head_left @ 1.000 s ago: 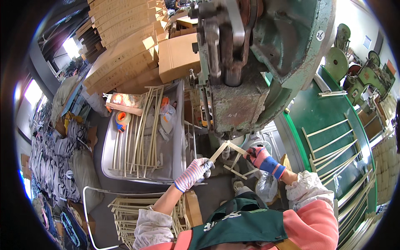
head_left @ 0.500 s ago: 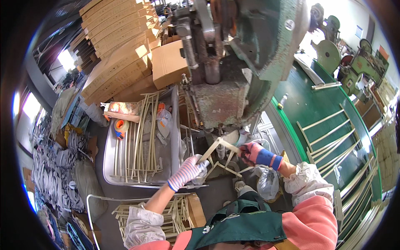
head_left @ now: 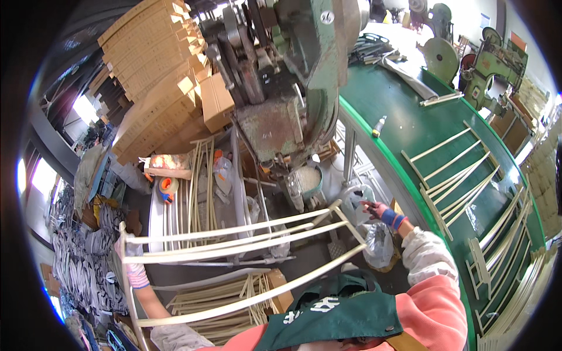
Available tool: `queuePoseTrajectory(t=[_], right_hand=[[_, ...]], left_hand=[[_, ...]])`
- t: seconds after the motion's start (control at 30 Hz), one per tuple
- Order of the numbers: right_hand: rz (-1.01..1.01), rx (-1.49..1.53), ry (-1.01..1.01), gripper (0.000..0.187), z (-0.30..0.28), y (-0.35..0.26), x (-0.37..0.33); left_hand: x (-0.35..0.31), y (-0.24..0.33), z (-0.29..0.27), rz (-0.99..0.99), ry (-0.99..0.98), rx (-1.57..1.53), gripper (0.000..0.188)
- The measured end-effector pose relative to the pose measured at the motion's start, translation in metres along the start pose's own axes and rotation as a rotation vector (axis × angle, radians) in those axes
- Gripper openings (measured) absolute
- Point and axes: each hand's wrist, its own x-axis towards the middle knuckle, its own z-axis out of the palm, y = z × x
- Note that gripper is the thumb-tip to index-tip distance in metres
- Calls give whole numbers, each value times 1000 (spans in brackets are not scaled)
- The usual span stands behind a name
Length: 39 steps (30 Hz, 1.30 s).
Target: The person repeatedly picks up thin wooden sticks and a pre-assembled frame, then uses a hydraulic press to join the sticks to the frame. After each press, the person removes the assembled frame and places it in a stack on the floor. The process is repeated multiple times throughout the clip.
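A cream-coloured rack frame (head_left: 219, 251) with long thin rungs between short end bars spans the space in front of me. My left hand (head_left: 130, 253), in a striped glove, is closed around its left end bar, and the frame reaches across to the right. Apart from the frame's right end is my right hand (head_left: 383, 215), in a dark and reddish glove with a blue cuff. Its fingers stretch leftward and look parted, with nothing clear between them. Beyond the frame stands a green press machine (head_left: 272, 126), with a round bowl of small pale pieces (head_left: 308, 177) beneath it.
A grey tub (head_left: 157, 219) at left holds cream rods and an orange tape roll (head_left: 168, 188). More rods (head_left: 216, 310) lie below the frame. On the right, a green-topped table (head_left: 404, 128) carries frames and a small bottle (head_left: 379, 126). Cardboard boxes (head_left: 146, 64) are stacked behind.
The frame has swung out from under the press to lie broadly before me. My left hand has moved left with it; my right hand has let go and shifted right. The view has turned slightly.
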Motion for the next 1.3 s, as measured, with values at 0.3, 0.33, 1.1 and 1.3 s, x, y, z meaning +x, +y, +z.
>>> queuePoseTrajectory(t=[0.3,0.33,1.1,1.3], right_hand=[[-518,933,-237,20,33,-65,-81],[-426,676,214,16,32,-84,-102],[-97,-2,-343,27,126,-211,-93],[-102,334,-271,31,144,-199,-50]], left_hand=[[-165,-101,13,-742,191,-157,15],[-192,-99,30,-896,22,42,10],[-184,64,351,-953,-438,-647,20],[-168,41,398,-937,-312,-458,23]])
